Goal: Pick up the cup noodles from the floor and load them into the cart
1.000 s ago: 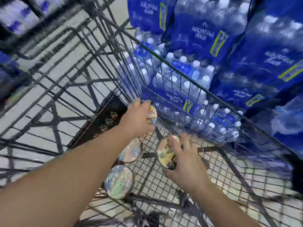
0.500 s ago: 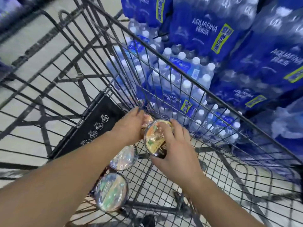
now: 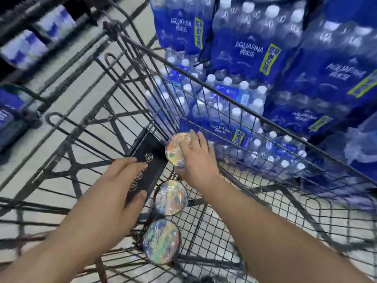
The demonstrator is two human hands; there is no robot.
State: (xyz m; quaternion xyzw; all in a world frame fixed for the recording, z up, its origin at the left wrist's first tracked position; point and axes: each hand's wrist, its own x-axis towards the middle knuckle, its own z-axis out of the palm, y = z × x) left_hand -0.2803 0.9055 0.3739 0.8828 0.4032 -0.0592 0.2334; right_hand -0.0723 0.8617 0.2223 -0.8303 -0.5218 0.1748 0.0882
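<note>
Three cup noodles with shiny foil lids stand in a row along the left side of the wire cart (image 3: 234, 111). My right hand (image 3: 199, 162) grips the farthest cup (image 3: 175, 150) from its right side, at the cart's far left corner by the black flap. A middle cup (image 3: 170, 198) and a near cup (image 3: 162, 241) stand upright on the cart floor. My left hand (image 3: 120, 186) hovers over the black flap with relaxed fingers and holds nothing. Whatever lies under the right palm is hidden.
The black plastic seat flap (image 3: 151, 158) with printed icons lies against the cart's left wall. Shrink-wrapped packs of blue-labelled water bottles (image 3: 244, 64) are stacked right behind the cart's far side. A pale tiled floor (image 3: 67, 78) and more packs lie to the left.
My left hand has let go of its cup and drawn back left over the flap. My right hand has carried its cup forward to the cart's far left corner.
</note>
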